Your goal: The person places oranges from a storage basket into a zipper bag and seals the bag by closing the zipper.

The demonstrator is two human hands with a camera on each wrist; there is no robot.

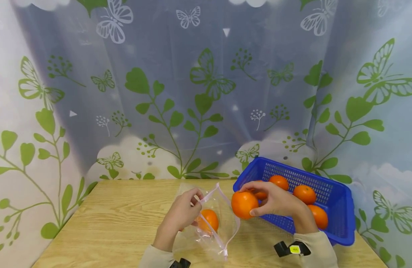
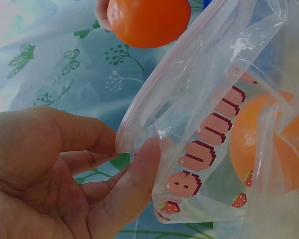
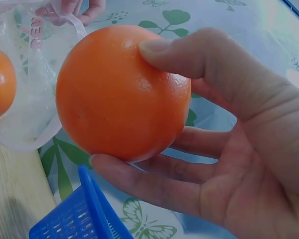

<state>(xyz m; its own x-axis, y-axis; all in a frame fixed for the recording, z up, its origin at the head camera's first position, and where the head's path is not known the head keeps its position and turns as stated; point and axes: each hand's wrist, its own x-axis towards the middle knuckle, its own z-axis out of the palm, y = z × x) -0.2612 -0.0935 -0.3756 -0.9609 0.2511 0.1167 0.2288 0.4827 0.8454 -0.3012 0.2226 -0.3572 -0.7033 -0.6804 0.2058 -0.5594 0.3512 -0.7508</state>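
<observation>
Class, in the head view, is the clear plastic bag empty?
No: a round orange fruit sits inside the clear plastic bag.

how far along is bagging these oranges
Done: at least one orange sits inside the clear zip bag. In hand: the right hand holds another orange just outside the bag's open mouth, whose edge the left hand pinches. Left: at least four more oranges show in the blue basket, if all are meant for bagging.

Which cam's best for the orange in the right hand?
Right wrist: the orange is large and nearly whole in the right hand. Head: small, partly covered. Left wrist: cut off by the frame's top edge.
</observation>
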